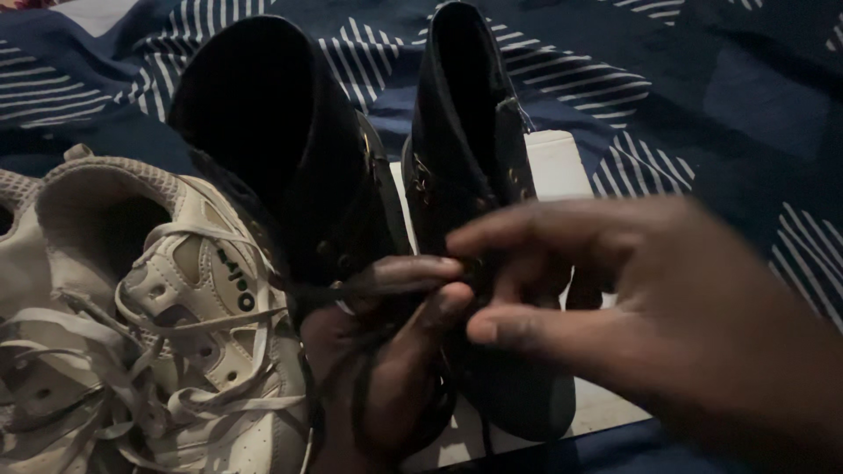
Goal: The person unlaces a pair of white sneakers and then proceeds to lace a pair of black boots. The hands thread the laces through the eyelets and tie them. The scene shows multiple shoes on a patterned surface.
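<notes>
Black lace [351, 294] runs thin and flat from the left black boot [290, 167], stretched sideways across its front and pinched in the left hand [395, 351]. That hand comes up from the bottom edge, thumb and forefinger closed on the lace, the other fingers curled below. The right hand [667, 307] reaches in from the right, blurred, fingers loosely spread and half open, its forefinger and thumb tips just beside the left hand's pinch; whether it grips the lace cannot be told.

The left black boot is a high-top of dark, matte material with a wide round collar and small metal eyelets down the front. Close beside it stands the right black boot [474, 167], of the same make, narrower from this angle. Both rest on a pale flat board [562, 167] that lies on a bed cover [729, 96], dark blue with white striped patches.

On the left lie white sneakers [167, 298], scuffed, of smooth panels and mesh collar, with their flat white laces [132, 386] loose and tangled.
</notes>
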